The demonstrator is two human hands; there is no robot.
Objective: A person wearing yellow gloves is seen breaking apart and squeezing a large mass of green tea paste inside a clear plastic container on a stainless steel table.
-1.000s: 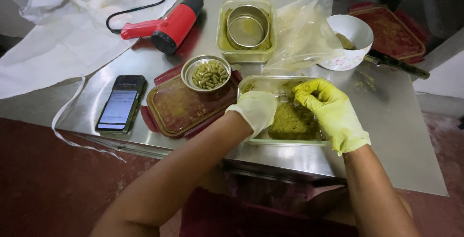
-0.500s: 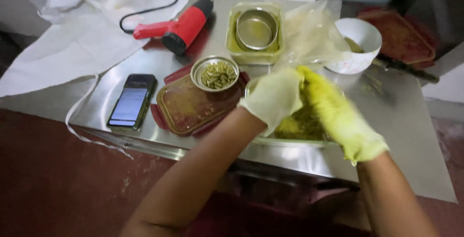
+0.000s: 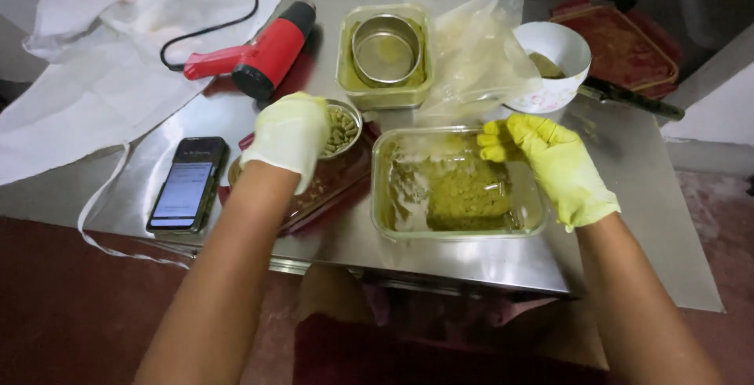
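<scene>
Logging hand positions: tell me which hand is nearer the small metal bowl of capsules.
Left. The left hand hovers over the small metal bowl of capsules, covering its left side. The right hand is off to the right, above the glass dish.

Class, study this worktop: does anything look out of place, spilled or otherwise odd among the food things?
Yes. A red heat gun and a phone lie on the metal table beside open food. Green powder smears the walls of the glass dish. The left hand is over the small capsule bowl.
</scene>
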